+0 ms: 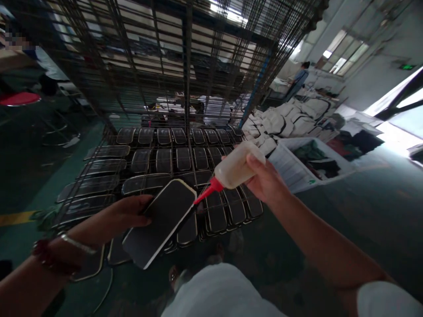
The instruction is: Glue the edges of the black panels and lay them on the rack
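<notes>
My left hand [135, 211] grips a dark, flat rectangular panel [161, 220] with rounded corners, thumb on its upper face. A pale strip runs along the panel's edge. In my right hand [264, 178] is a translucent squeeze bottle [239, 165] with a red nozzle [209, 190], tilted down to the left. The bottle is partly filled with a yellowish liquid. Its nozzle tip is at the panel's right edge, near the upper corner; whether it touches I cannot tell. Beneath both hands, many similar dark panels [216, 215] with pale edges lie in rows on a wire rack.
Tall wire rack shelves [188, 66] rise directly in front. To the right stands a white bin [287, 169] holding dark and green cloth, beside a heap of white bundles [284, 116]. A person [299, 79] is at the back right. A red stool [20, 98] stands left.
</notes>
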`<state>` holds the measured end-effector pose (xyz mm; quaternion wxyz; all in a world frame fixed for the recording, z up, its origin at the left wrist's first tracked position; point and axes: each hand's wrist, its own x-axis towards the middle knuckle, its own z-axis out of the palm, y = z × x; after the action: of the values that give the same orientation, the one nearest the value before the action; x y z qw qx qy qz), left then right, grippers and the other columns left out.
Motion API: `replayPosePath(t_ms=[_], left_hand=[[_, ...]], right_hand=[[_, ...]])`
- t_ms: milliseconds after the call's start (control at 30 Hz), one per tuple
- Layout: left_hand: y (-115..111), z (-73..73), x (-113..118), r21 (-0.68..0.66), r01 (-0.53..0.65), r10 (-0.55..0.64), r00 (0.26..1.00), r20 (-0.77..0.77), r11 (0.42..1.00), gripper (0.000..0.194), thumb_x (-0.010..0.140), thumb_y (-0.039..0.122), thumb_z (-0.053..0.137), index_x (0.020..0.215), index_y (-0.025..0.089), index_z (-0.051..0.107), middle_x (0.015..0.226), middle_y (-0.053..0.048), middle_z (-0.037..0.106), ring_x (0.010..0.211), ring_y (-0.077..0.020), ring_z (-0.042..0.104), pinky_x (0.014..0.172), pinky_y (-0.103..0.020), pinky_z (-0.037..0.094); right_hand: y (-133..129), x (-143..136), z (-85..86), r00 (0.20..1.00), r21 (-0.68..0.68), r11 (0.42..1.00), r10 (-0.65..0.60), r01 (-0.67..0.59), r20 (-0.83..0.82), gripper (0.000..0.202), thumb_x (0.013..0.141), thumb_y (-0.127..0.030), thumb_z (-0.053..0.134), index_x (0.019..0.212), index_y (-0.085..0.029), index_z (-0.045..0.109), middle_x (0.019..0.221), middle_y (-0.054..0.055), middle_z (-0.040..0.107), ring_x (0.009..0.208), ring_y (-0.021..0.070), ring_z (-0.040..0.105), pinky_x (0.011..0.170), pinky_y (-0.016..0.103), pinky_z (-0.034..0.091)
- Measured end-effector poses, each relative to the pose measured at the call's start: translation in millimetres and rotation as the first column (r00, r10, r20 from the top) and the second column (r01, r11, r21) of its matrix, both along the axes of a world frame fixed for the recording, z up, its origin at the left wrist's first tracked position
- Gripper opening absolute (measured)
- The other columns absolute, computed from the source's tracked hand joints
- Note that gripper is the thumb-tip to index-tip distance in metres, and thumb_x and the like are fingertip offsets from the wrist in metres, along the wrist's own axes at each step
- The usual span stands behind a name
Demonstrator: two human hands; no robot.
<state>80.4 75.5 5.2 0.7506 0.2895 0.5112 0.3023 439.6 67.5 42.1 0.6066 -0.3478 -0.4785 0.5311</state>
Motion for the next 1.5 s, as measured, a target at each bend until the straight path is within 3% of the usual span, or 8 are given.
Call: replayPosePath(t_ms=[133,367,467,567,667,867,1167,1500], left_hand=[[-8,6.1,10,-0.118,-0.024,0.03,0.998,0.052,0.993,0.079,0.068,-0.03,0.053,0.125,0.016,0.082,0.096,-0.011,0.09,0.074,-0.0328,0.087,0.064,-0.049,0.072],[-11,15.0,16,-0.169,-0.052,0.059,0.998,0.037,0.984,0.078,0.066,-0.028,0.053,0.122,0.017,0.084,0.096,-0.011,0.09,0.075,-0.0341,0.087,0.062,-0.048,0.071],[-9,5.2,6,-0.01,0.108,-0.108,0.994,-0.015,0.994,0.064,0.066,-0.022,0.072,0.112,0.02,0.088,0.096,-0.009,0.09,0.083,-0.0351,0.087,0.073,-0.048,0.073],[-5,-9.1,-7,0.176,0.344,-0.338,0.939,-0.062,0.922,0.047,0.072,0.004,0.093,0.113,0.025,0.091,0.103,-0.008,0.091,0.1,-0.0365,0.087,0.092,-0.049,0.071],[-2,-21.4,-14,0.263,0.429,-0.423,0.902,-0.084,0.864,0.043,0.076,0.023,0.096,0.119,0.028,0.091,0.111,-0.01,0.091,0.105,-0.0388,0.086,0.094,-0.05,0.07],[-4,-33.2,-11,0.26,0.362,-0.361,0.931,-0.055,0.895,0.049,0.075,0.024,0.097,0.124,0.029,0.09,0.122,-0.012,0.09,0.103,-0.0381,0.086,0.093,-0.05,0.071],[-10,-24.7,4,0.195,0.23,-0.236,0.972,0.008,0.953,0.042,0.06,0.022,0.104,0.1,0.025,0.092,0.106,-0.013,0.092,0.085,-0.034,0.087,0.075,-0.04,0.072],[-6,-34.8,4,0.164,0.241,-0.256,0.963,0.083,0.957,0.045,0.063,0.019,0.103,0.105,0.022,0.09,0.111,-0.014,0.092,0.087,-0.0345,0.088,0.077,-0.042,0.073]], right_hand=[[3,1,24.6,0.975,0.221,0.975,-0.076,0.029,0.21,0.068,0.079,-0.066,0.1,0.127,-0.024,0.076,0.107,0.004,0.079,0.108,0.0273,0.078,0.096,0.045,0.067],[1,4,33.7,0.921,0.291,0.955,-0.064,-0.055,0.385,0.071,0.079,-0.068,0.098,0.132,-0.026,0.075,0.113,0.005,0.08,0.115,0.0302,0.077,0.094,0.045,0.067],[-1,10,30.3,0.912,0.27,0.96,-0.048,-0.071,0.408,0.072,0.079,-0.069,0.097,0.134,-0.028,0.073,0.117,0.005,0.079,0.111,0.0298,0.077,0.094,0.045,0.067],[-3,15,22.0,0.913,0.232,0.97,-0.034,-0.068,0.407,0.073,0.079,-0.07,0.098,0.135,-0.031,0.073,0.116,0.005,0.079,0.107,0.0307,0.078,0.092,0.047,0.067],[-5,17,11.9,0.933,0.213,0.977,-0.087,0.011,0.35,0.071,0.078,-0.072,0.096,0.132,-0.031,0.073,0.11,0.005,0.078,0.105,0.0316,0.076,0.091,0.048,0.067],[-7,9,-4.7,0.935,0.222,0.934,-0.317,0.279,0.157,0.058,0.077,-0.068,0.097,0.112,-0.028,0.076,0.098,0.003,0.071,0.089,0.0239,0.067,0.08,0.037,0.06],[-16,-4,-16.5,0.933,0.109,0.929,-0.358,0.353,0.028,0.049,0.081,-0.061,0.096,0.106,-0.025,0.075,0.091,0.002,0.069,0.08,0.0202,0.065,0.067,0.032,0.059],[-21,-17,-28.4,0.897,0.113,0.894,-0.439,0.433,0.04,0.044,0.081,-0.059,0.096,0.102,-0.025,0.077,0.089,0.001,0.069,0.08,0.0187,0.063,0.069,0.03,0.056]])
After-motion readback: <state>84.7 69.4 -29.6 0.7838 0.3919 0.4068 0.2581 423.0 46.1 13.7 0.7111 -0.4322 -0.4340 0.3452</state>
